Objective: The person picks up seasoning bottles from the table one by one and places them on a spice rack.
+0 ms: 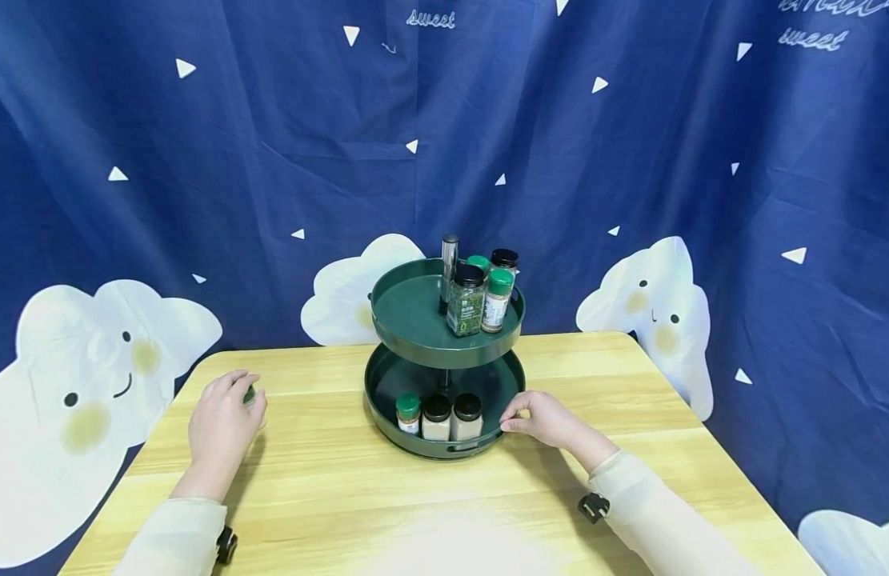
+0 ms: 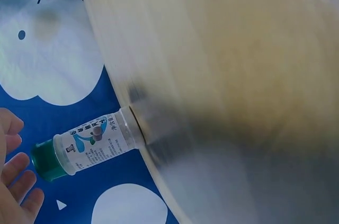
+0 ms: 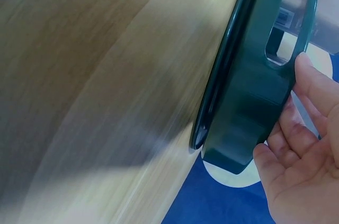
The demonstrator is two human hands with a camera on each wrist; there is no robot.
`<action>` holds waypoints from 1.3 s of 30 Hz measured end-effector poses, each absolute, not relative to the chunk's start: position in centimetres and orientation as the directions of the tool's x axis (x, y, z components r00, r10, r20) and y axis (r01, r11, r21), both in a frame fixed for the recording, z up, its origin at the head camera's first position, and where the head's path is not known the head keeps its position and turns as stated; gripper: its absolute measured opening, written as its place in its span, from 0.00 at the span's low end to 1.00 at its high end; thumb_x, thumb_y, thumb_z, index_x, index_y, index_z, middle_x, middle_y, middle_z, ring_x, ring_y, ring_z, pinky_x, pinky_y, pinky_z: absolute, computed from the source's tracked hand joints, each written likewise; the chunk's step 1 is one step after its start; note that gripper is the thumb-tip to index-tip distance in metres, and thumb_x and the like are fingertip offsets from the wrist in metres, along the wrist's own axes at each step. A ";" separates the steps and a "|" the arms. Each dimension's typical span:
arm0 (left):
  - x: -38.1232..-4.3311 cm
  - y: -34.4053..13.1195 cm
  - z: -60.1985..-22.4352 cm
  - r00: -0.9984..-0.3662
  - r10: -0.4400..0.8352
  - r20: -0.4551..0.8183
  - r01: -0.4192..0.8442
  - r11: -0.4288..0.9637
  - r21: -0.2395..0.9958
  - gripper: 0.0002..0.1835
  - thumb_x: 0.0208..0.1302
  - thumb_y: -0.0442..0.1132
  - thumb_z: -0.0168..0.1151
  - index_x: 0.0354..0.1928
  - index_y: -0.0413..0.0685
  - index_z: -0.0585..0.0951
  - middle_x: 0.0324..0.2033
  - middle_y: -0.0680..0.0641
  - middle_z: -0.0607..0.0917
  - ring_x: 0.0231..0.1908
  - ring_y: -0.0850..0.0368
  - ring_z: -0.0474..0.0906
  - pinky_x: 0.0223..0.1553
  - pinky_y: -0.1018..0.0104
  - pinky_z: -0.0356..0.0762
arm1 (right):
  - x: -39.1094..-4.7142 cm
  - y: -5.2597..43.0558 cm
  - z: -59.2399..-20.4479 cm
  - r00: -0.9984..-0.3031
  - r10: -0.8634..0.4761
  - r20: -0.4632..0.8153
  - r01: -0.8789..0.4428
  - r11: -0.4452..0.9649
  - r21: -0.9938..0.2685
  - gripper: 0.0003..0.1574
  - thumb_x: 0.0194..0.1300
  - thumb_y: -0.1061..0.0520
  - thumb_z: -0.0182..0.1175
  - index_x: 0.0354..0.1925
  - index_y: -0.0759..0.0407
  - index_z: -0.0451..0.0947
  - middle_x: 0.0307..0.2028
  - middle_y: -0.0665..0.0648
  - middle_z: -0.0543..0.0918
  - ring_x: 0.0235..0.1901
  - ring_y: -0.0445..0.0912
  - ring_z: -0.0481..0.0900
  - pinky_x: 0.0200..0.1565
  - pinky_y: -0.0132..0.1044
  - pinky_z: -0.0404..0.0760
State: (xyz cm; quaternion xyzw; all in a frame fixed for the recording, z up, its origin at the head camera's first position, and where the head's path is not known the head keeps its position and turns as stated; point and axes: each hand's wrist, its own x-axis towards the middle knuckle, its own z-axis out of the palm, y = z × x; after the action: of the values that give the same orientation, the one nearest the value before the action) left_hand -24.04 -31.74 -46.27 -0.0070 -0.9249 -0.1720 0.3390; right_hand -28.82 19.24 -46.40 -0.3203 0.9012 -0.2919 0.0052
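Observation:
A two-tier dark green turntable rack (image 1: 408,308) stands toward the back of the table. At the right edge of its lower tray (image 3: 241,97), my right hand (image 1: 545,418) pinches the rim, beside a handle cutout in the wall. Over on the left, my left hand (image 1: 224,416) is around a small spice jar, mostly hidden in the head view except for its green lid (image 1: 250,394). The left wrist view shows that spice jar (image 2: 95,144) upright on the table, white-labelled, with relaxed fingers (image 2: 24,184) close to its lid but apart from it.
On the upper tray several spice jars (image 1: 466,308) stand right of the metal post (image 1: 450,272). The lower tray holds a green-lidded jar (image 1: 408,414) and two black-lidded jars (image 1: 437,420) at the front. Behind the wooden table (image 1: 322,496) hangs a blue curtain (image 1: 271,160).

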 end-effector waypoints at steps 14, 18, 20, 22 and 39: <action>-24.1 -32.3 -46.4 -0.817 -0.115 0.565 0.098 0.938 0.334 0.13 0.64 0.36 0.64 0.49 0.38 0.85 0.52 0.35 0.83 0.54 0.32 0.75 0.38 0.35 0.79 | -28.7 19.1 -46.4 -0.802 -0.574 0.163 -0.559 0.626 -0.544 0.03 0.61 0.55 0.71 0.32 0.52 0.89 0.33 0.44 0.85 0.39 0.48 0.83 0.48 0.44 0.82; -24.1 -32.5 -46.3 -0.816 -0.119 0.566 0.093 0.939 0.332 0.13 0.64 0.35 0.64 0.48 0.38 0.85 0.52 0.34 0.82 0.54 0.32 0.75 0.37 0.36 0.79 | -28.8 19.2 -46.4 -0.803 -0.574 0.161 -0.557 0.628 -0.543 0.03 0.61 0.54 0.72 0.32 0.52 0.89 0.33 0.44 0.85 0.39 0.46 0.83 0.48 0.43 0.81; -24.1 -32.5 -46.3 -0.817 -0.122 0.564 0.091 0.938 0.335 0.12 0.64 0.35 0.64 0.48 0.38 0.85 0.52 0.34 0.82 0.54 0.32 0.74 0.37 0.35 0.79 | -28.8 19.2 -46.3 -0.801 -0.577 0.161 -0.561 0.627 -0.541 0.04 0.61 0.54 0.72 0.32 0.53 0.89 0.33 0.44 0.85 0.39 0.46 0.83 0.48 0.43 0.81; -24.2 -32.6 -46.3 -0.815 -0.122 0.566 0.093 0.938 0.335 0.12 0.63 0.34 0.64 0.48 0.37 0.85 0.52 0.34 0.82 0.54 0.31 0.74 0.39 0.35 0.78 | -28.7 19.2 -46.3 -0.799 -0.579 0.162 -0.562 0.625 -0.541 0.04 0.61 0.54 0.72 0.32 0.53 0.89 0.33 0.45 0.85 0.39 0.47 0.83 0.48 0.43 0.81; -24.4 -33.2 -46.3 -0.791 -0.105 0.603 0.140 0.928 0.346 0.12 0.63 0.31 0.65 0.47 0.34 0.84 0.49 0.33 0.83 0.52 0.31 0.75 0.46 0.34 0.77 | -28.8 19.2 -46.5 -0.799 -0.577 0.169 -0.563 0.620 -0.547 0.03 0.61 0.56 0.72 0.32 0.54 0.89 0.33 0.45 0.85 0.39 0.45 0.83 0.48 0.48 0.82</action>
State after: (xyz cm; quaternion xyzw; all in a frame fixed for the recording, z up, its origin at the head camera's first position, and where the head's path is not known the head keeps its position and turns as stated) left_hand -24.44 -33.18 -46.27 -0.0094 -0.9271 -0.1898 0.3232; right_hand -28.82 19.24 -46.50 -0.3166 0.8998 -0.2999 0.0118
